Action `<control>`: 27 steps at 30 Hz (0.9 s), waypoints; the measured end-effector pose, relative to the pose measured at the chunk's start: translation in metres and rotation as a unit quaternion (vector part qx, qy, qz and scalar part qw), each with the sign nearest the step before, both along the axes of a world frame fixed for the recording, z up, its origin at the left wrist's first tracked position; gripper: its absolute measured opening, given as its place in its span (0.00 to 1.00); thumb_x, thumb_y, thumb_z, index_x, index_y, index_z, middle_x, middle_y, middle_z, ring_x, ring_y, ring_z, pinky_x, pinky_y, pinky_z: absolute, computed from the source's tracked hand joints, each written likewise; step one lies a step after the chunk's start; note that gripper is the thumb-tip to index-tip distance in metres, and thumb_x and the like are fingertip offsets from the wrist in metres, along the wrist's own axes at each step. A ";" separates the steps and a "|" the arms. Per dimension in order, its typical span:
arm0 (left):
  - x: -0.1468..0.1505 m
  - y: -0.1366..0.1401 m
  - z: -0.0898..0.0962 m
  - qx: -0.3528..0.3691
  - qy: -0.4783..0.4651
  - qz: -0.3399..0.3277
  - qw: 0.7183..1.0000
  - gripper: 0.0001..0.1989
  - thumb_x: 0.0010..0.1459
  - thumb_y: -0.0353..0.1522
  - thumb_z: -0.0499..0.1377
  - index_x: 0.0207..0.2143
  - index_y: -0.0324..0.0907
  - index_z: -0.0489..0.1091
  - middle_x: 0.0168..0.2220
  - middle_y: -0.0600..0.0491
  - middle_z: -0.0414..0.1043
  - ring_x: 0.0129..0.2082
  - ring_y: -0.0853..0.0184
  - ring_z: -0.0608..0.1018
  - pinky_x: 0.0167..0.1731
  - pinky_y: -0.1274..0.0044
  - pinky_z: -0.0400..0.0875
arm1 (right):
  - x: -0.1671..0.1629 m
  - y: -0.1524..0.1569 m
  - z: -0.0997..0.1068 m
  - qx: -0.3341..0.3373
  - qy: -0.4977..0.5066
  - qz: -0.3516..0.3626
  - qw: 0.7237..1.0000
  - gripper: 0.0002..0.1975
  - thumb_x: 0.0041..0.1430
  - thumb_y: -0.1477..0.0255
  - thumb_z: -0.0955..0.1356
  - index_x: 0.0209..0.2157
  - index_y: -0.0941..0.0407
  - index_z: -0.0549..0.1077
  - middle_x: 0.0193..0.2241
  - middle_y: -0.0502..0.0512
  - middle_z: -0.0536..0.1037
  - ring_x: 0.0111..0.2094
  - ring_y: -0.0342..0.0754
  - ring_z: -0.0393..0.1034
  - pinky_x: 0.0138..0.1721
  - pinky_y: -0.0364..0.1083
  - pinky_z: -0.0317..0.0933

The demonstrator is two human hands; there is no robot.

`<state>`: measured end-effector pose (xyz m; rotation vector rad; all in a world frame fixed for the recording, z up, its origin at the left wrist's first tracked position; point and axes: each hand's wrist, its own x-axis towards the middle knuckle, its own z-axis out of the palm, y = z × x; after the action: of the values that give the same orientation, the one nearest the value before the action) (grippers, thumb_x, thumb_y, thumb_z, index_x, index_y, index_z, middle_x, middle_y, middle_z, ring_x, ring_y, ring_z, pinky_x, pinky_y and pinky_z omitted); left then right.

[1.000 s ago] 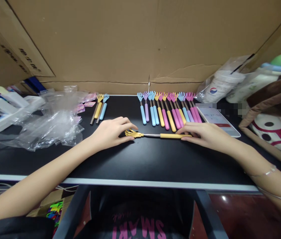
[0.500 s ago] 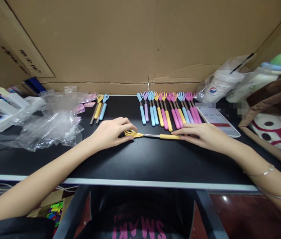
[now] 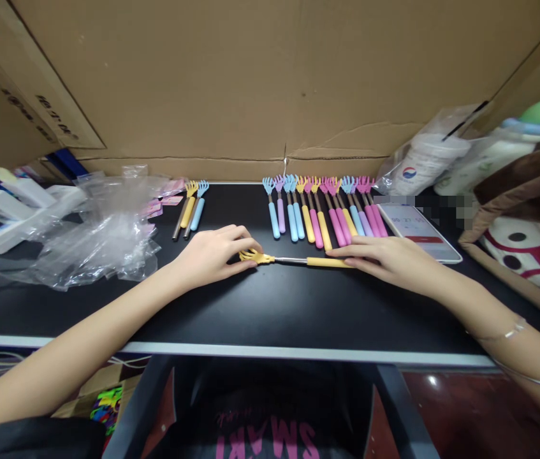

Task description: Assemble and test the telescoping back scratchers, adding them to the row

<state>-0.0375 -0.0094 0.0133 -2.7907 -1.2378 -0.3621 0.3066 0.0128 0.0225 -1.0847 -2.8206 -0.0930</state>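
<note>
A yellow back scratcher (image 3: 293, 260) with a metal shaft lies crosswise over the black desk (image 3: 250, 312). My left hand (image 3: 215, 255) is closed on its claw end, thumb on the near side and fingers on the far side. At the other end, my right hand (image 3: 389, 261) grips the yellow handle, whose tip is hidden under the fingers. Behind it stands a row of back scratchers (image 3: 320, 217) in blue, purple, yellow and pink, claws toward the cardboard. Two more, a yellow scratcher (image 3: 188, 207) and a blue scratcher (image 3: 199, 207), lie to the left beside bare metal shafts.
Clear plastic bags (image 3: 102, 236) are heaped at left, next to a white tray (image 3: 25, 220). On the right are a phone (image 3: 417, 233), a bagged paper cup (image 3: 430, 162) and a brown-trimmed bag (image 3: 528, 242). A cardboard wall (image 3: 250, 83) closes off the back.
My right hand's fingers have shifted slightly on the handle. The yellow back scratcher and my left hand stay almost where they were.
</note>
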 end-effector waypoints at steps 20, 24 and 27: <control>0.000 -0.002 0.002 -0.013 0.005 0.002 1.000 0.16 0.60 0.45 0.52 0.45 0.49 0.69 0.42 0.55 0.70 0.38 0.69 0.74 0.30 0.81 0.62 | 0.002 0.002 0.003 -0.055 0.027 0.012 0.998 0.18 0.63 0.62 0.59 0.49 0.50 0.72 0.43 0.52 0.76 0.39 0.44 0.72 0.35 0.41 0.62; 0.000 -0.002 0.004 -0.017 0.008 0.006 1.000 0.16 0.60 0.45 0.52 0.44 0.49 0.69 0.41 0.55 0.69 0.37 0.69 0.74 0.29 0.81 0.62 | 0.002 0.001 0.004 -0.065 0.031 0.014 0.997 0.19 0.62 0.61 0.59 0.49 0.51 0.73 0.43 0.53 0.76 0.38 0.43 0.72 0.34 0.41 0.62; 0.000 -0.003 0.004 -0.017 0.012 0.007 1.000 0.16 0.59 0.45 0.53 0.44 0.50 0.69 0.41 0.56 0.69 0.37 0.70 0.74 0.29 0.81 0.62 | 0.003 0.002 0.004 -0.068 0.034 0.012 0.997 0.19 0.62 0.61 0.59 0.48 0.51 0.73 0.42 0.53 0.77 0.37 0.44 0.72 0.34 0.41 0.62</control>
<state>-0.0374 -0.0123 0.0172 -2.8045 -1.2693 -0.3095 0.3091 0.0143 0.0267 -1.0584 -2.8130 0.1368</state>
